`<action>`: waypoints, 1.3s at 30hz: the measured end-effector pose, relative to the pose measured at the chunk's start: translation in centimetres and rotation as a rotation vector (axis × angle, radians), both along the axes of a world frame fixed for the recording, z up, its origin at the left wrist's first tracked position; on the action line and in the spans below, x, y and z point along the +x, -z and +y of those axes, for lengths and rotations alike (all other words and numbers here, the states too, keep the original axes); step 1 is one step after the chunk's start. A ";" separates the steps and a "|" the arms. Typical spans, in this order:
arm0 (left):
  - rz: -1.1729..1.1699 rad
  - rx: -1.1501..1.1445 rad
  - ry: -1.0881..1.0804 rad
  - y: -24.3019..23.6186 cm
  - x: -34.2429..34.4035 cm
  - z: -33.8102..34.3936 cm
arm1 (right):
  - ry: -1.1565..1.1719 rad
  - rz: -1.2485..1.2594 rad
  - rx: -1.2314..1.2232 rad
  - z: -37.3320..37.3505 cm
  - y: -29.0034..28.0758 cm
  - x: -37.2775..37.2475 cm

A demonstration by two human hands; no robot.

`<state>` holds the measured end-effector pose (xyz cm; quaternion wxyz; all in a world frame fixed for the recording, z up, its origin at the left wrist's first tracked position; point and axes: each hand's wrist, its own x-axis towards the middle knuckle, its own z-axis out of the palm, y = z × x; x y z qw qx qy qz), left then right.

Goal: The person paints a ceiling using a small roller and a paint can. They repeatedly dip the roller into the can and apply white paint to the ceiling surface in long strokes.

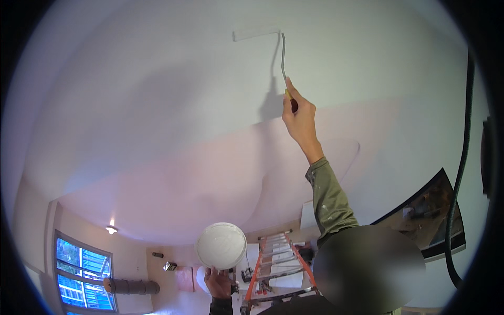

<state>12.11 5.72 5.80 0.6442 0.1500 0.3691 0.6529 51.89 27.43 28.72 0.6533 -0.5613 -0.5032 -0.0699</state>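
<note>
My right hand [300, 118] is raised in a paint-flecked olive sleeve, its fingers closed around the dark red and yellow handle of a paint roller [283, 55]. The roller's bent metal rod leads up to a pale sleeve that lies against the ceiling [157, 105]. Part of that surface is pale grey-white; a broad band below is pinkish. Low in the picture, my left hand [218, 283] grips the lower edge of a round white paint tub [221, 245]. White shows across the tub's round face; how full it is I cannot tell.
An orange stepladder [281, 262] stands below. At the right, a black cable [464, 157] runs down past a dark screen [430, 215]. To the left are a window [84, 273], a lit ceiling lamp [112, 229] and a wrapped horizontal cylinder [131, 286]. A blurred oval covers the lower right.
</note>
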 end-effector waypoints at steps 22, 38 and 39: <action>0.111 0.061 0.086 -0.5 0.4 -0.1 | 0.046 0.070 -0.158 -5.7 21.0 -1.5; 0.115 0.057 0.087 -1.2 1.2 -0.3 | 0.027 0.048 -0.153 -4.5 25.0 -0.3; 0.117 0.059 0.080 -1.2 1.2 -0.3 | 0.024 0.048 -0.167 -4.9 25.2 -0.2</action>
